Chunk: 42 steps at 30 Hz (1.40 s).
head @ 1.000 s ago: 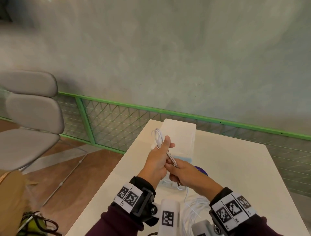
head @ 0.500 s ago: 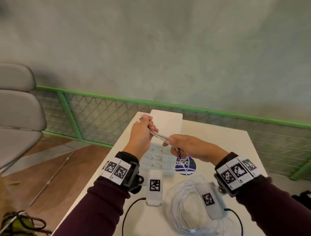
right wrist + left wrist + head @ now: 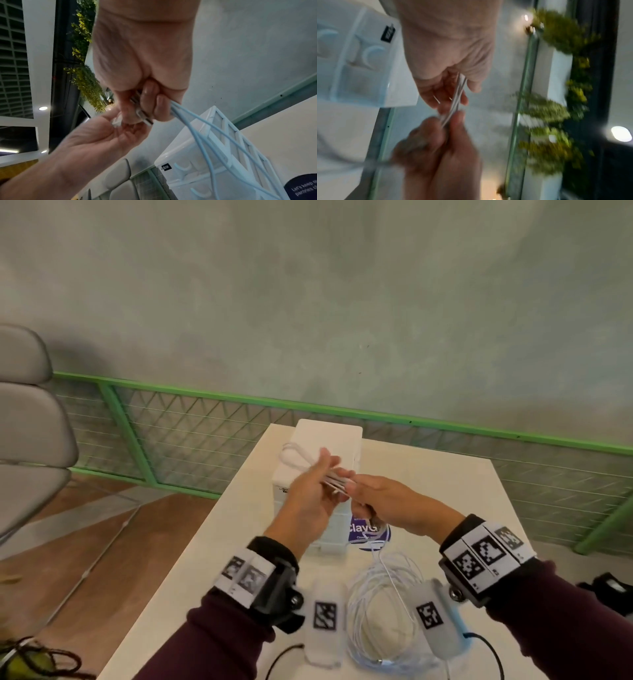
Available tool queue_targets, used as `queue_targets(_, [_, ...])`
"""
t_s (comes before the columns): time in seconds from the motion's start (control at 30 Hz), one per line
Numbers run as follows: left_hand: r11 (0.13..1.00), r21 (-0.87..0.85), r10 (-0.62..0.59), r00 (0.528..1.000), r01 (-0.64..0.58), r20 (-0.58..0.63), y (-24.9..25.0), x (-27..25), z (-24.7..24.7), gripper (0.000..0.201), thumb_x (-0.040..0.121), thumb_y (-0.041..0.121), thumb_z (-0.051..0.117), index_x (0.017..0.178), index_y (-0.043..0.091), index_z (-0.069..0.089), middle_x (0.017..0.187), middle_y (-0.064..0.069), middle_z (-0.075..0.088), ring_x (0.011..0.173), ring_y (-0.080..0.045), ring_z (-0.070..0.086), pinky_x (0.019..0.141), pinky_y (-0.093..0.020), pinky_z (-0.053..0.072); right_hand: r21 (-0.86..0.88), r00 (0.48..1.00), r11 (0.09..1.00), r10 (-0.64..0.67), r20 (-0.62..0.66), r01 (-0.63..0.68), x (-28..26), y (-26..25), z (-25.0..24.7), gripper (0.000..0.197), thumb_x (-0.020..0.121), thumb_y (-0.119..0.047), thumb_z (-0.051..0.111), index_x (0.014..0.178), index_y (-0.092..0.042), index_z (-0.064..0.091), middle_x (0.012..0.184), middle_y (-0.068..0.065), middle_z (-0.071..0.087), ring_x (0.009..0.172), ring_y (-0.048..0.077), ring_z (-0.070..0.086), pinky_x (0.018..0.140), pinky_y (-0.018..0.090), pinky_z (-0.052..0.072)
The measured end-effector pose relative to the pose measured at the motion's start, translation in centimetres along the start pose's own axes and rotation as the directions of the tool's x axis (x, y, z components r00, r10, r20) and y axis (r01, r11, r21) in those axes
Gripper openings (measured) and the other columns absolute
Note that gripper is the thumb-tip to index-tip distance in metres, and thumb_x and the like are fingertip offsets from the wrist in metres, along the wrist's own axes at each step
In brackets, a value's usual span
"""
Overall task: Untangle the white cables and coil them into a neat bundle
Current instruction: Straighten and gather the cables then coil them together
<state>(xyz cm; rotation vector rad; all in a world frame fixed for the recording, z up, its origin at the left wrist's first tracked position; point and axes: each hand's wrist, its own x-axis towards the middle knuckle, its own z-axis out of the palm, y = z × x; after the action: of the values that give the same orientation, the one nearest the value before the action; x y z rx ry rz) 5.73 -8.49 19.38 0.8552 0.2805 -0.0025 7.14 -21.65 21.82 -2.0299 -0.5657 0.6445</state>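
Both hands, left hand (image 3: pixel 310 501) and right hand (image 3: pixel 383 503), pinch a folded white cable (image 3: pixel 334 479) above the worktop (image 3: pixel 445 508), while a loose cable heap (image 3: pixel 383 607) below looks yet uncoiled.

The white cables (image 3: pixel 383 611) look like smooth, slightly glossy plastic-sheathed cord, both in the loose heap on the table (image 3: pixel 428 484), whose top is a matt, smooth cream surface, and in the strands (image 3: pixel 457 94) pinched between the 2 hands. The drawer box (image 3: pixel 325 446) is semi-translucent white plastic with a soft sheen, while the round purple sticker (image 3: pixel 366 534) beside it looks like printed, faintly glossy paper. The floor (image 3: pixel 85 542) shows warm wood planks, the railing (image 3: pixel 205 419) is green-painted metal with wire mesh, the wall (image 3: pixel 308 302) is rough matt plaster, and the sleeves (image 3: pixel 212 638) are matt maroon cloth.
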Motion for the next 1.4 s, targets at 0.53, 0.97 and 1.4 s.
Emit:
queue_targets(0.53, [0.978, -0.083, 0.189, 0.981, -0.191, -0.034, 2.2, 0.2, 2.2, 0.046, 0.100, 0.040, 0.029, 0.062, 0.015, 0.038, 0.038, 0.006, 0.026, 0.036, -0.010, 0.030, 0.066, -0.031, 0.055, 0.107, 0.980, 0.992, -0.088, 0.181, 0.069, 1.1, 0.7, -2.0, 0.045, 0.085, -0.018, 0.064, 0.116, -0.046, 0.049, 0.088, 0.005, 0.060, 0.078, 0.028, 0.048, 0.070, 0.035, 0.046])
queue_targets(0.97, [0.959, -0.230, 0.151, 0.985, -0.166, -0.085, 6.8, 0.4, -1.1, 0.047, 0.100, 0.042, 0.029, 0.061, 0.016, 0.037, 0.033, 0.008, 0.026, 0.026, -0.004, 0.020, 0.027, -0.014, 0.019, -0.176, 0.986, 0.978, 0.133, 0.097, -0.114, 0.8, 5.4, -3.8, 0.056, 0.064, -0.049, 0.073, 0.102, -0.008, 0.065, 0.090, 0.016, 0.067, 0.078, 0.016, 0.057, 0.074, 0.025, 0.045])
queue_targets(1.4, [0.993, -0.116, 0.028, 0.999, -0.031, -0.033, 4.6, -0.6, 1.3, 0.046, 0.096, 0.029, 0.043, 0.055, 0.020, 0.024, 0.036, 0.008, 0.018, 0.028, -0.006, 0.016, 0.029, -0.014, 0.014, -0.331, 0.984, 0.943, 0.079, 0.157, -0.023, 2.4, 2.3, -2.4, 0.054, 0.072, -0.025, 0.078, 0.118, -0.030, 0.052, 0.094, -0.007, 0.062, 0.084, 0.010, 0.057, 0.078, 0.020, 0.044])
